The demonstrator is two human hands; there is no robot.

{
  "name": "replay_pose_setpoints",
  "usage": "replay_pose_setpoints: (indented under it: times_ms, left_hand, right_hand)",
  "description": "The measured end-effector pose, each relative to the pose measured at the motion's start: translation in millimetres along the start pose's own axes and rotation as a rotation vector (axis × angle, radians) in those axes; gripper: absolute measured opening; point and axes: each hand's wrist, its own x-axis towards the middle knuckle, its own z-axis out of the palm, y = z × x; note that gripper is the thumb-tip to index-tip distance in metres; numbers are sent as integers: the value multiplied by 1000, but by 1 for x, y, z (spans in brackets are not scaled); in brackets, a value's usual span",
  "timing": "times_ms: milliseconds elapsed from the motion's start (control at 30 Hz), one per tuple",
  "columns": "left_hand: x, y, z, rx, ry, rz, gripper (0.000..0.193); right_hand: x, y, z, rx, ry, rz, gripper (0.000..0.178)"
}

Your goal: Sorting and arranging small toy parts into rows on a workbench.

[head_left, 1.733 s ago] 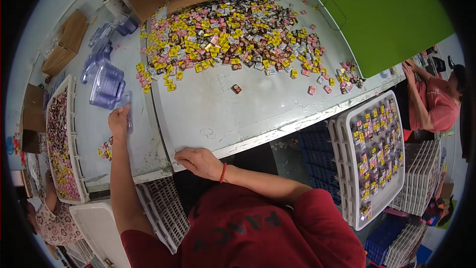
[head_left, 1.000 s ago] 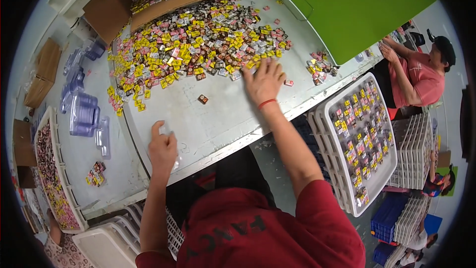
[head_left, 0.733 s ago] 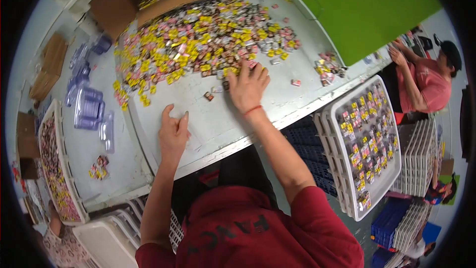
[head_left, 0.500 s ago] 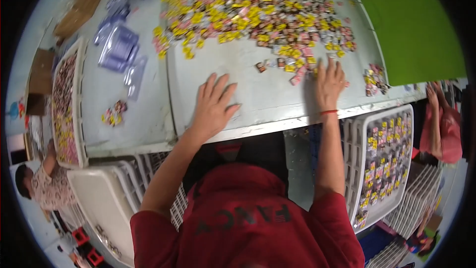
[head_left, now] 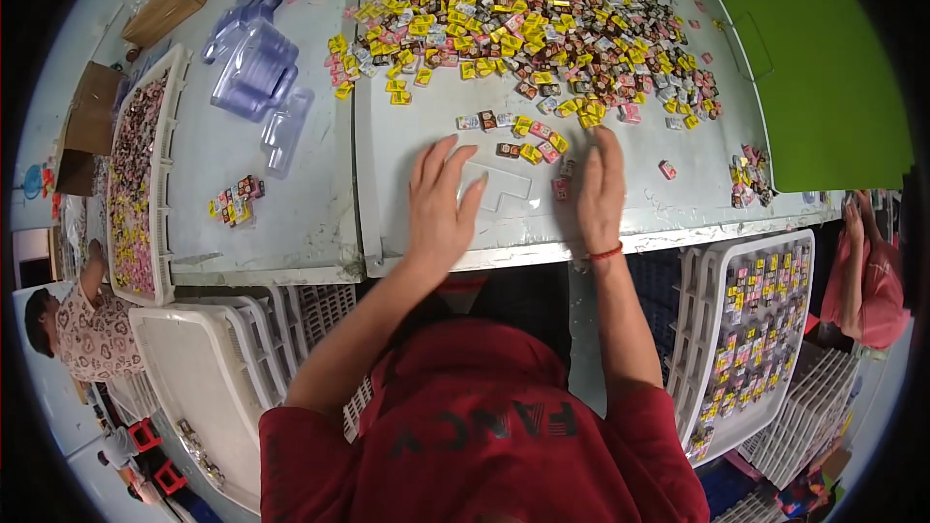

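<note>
My left hand [head_left: 441, 208] rests on the pale table with its fingers stretched and the thumb apart, holding nothing. Beside its thumb lies a flat, clear plastic piece [head_left: 502, 187] with a stepped outline. My right hand [head_left: 603, 196] stands edge-on to the table, fingers straight, holding nothing that I can see. Against its thumb side are a couple of small box-shaped pieces [head_left: 561, 189], dark and pink. Just beyond both hands sits a loose cluster of such pieces [head_left: 531, 152], yellow, pink, brown and white. A large heap [head_left: 513, 24] of them covers the far part of the table.
Clear plastic trays [head_left: 257, 73] are stacked at the left, with a small bunch of pieces [head_left: 235, 200] nearer. A white crate [head_left: 165, 184] of pieces stands farther left. A green board [head_left: 804, 68] is at the right. A tray of packed sets [head_left: 760, 320] leans below it. Co-workers sit on both sides.
My right hand has come back toward me and slightly left, with a few pieces now beside it. My left hand has shifted right. The clear plastic piece now shows between the hands.
</note>
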Motion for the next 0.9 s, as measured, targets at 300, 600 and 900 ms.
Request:
replay_pose_setpoints:
  times_ms: [300, 600, 900]
  left_hand:
    - [82, -44, 10, 108, -182, 314, 22]
    - [84, -36, 5, -6, -344, 94, 29]
    - [99, -43, 12, -102, -443, 127, 36]
  right_hand:
    - [0, -9, -21, -320, -159, -220, 22]
    - [23, -23, -8, -341, -196, -278, 19]
    - [42, -22, 33, -557, -291, -344, 23]
